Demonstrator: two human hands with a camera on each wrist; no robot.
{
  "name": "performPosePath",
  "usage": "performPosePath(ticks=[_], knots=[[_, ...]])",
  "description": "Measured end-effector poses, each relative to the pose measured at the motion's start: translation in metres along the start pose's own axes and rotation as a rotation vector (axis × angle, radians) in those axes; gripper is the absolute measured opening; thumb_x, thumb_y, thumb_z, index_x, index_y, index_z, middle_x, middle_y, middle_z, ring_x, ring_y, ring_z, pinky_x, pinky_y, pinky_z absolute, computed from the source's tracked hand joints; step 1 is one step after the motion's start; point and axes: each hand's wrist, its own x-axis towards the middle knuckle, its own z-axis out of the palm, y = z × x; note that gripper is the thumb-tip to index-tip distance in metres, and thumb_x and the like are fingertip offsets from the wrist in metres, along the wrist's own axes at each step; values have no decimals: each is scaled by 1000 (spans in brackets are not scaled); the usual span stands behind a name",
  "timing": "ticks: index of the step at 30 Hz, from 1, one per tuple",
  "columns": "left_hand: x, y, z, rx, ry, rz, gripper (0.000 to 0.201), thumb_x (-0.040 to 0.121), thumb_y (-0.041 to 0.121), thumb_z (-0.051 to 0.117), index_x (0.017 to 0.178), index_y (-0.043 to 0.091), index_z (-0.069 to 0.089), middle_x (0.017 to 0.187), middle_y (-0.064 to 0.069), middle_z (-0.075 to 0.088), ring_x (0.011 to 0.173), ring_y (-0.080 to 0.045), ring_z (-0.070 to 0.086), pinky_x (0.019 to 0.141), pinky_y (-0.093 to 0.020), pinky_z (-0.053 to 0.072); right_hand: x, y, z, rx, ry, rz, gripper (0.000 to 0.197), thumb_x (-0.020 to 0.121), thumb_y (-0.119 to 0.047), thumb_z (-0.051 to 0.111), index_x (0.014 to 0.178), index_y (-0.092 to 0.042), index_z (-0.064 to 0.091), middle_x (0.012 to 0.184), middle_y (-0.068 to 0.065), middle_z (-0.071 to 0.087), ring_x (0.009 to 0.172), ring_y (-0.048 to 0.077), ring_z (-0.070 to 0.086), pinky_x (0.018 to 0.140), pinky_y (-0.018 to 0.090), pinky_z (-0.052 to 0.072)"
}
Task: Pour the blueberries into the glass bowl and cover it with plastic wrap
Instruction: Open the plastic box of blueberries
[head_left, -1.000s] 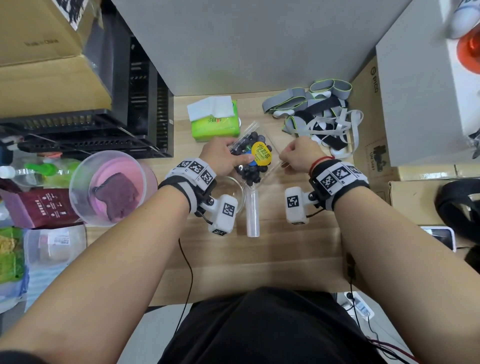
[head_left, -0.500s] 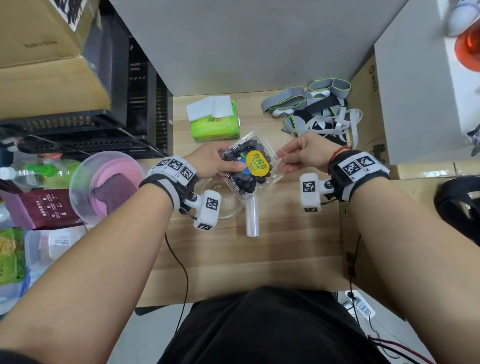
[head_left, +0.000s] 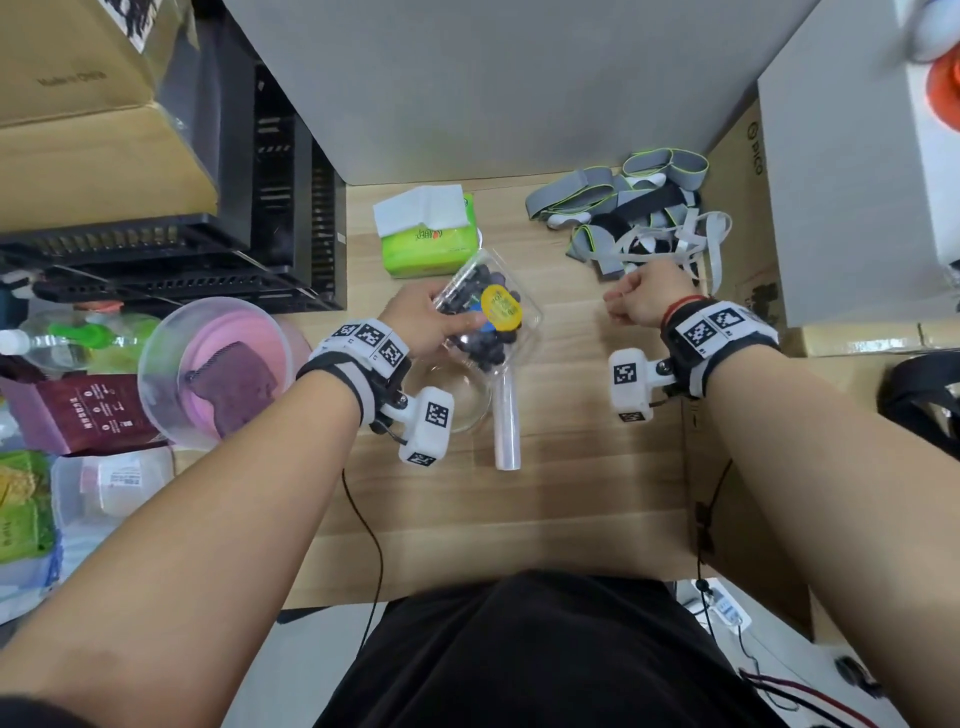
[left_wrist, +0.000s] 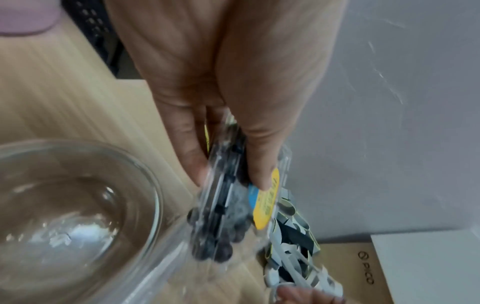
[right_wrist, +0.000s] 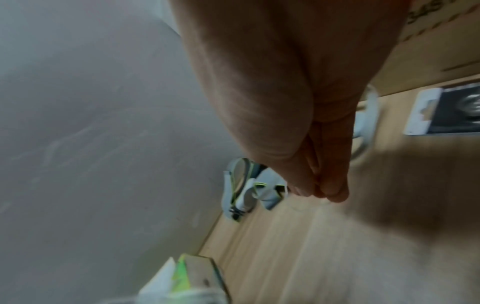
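A clear plastic box of blueberries (head_left: 488, 317) with a yellow sticker is tilted in the air just above the far rim of the glass bowl (head_left: 480, 410). My left hand (head_left: 421, 322) grips the box at its left side, thumb on the lid near the sticker (left_wrist: 267, 201). In the left wrist view the berries (left_wrist: 221, 242) crowd the box's lower end beside the bowl's rim (left_wrist: 153, 185), which holds no berries. The plastic wrap roll (head_left: 506, 421) lies to the right of the bowl. My right hand (head_left: 644, 301) hovers apart to the right, its fingers (right_wrist: 335, 191) curled together with nothing seen in them.
A green tissue pack (head_left: 426, 239) lies behind the box, and grey straps (head_left: 639, 218) are piled at the back right. A clear tub with a pink lid inside (head_left: 218, 369) and black crates (head_left: 280, 208) stand on the left. A cardboard box (head_left: 737, 249) bounds the right edge.
My right hand let go of the blueberry box and drew away to the right. The left hand kept the box and holds it alone over the bowl's far edge.
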Motion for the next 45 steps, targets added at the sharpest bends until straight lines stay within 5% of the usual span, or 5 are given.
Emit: performPosePath(ticks=[6,13,19,30,45], knots=[[1,2,6,-187,98,-57,56,67,39,86,113,10,71,107,-11,77,99,-30,74,84,-52,61,-11,19,13,-304,-113,51,59,89,-24,67,143,-10,50,144,10,53,129,30,52,107,36,41],[-2,15,21,-427,10,-133,40,96,17,67,132,4,57,116,-8,69,81,-8,70,55,-20,57,-38,-43,23,194,-220,-227,80,84,-51,70,149,-23,35,140,4,48,114,24,60,93,45,56],[-15,31,16,-497,6,-131,34,97,23,63,128,9,60,97,-4,73,75,-13,70,55,-24,56,-54,-74,38,-336,-235,-504,131,56,-60,87,156,-22,13,156,11,22,145,30,25,118,43,26],[-50,10,0,-753,-238,54,90,73,20,79,148,42,35,128,-8,68,101,-31,72,85,-54,60,-96,-103,35,-253,-325,-424,83,77,-49,77,146,-26,38,114,-6,56,108,16,53,88,22,33],[-62,-7,-10,-847,-266,107,98,66,24,84,151,29,36,138,-22,60,112,-35,69,80,-45,61,-128,-117,27,-313,-492,-414,70,84,-39,74,145,-24,43,132,11,62,115,25,61,107,37,43]])
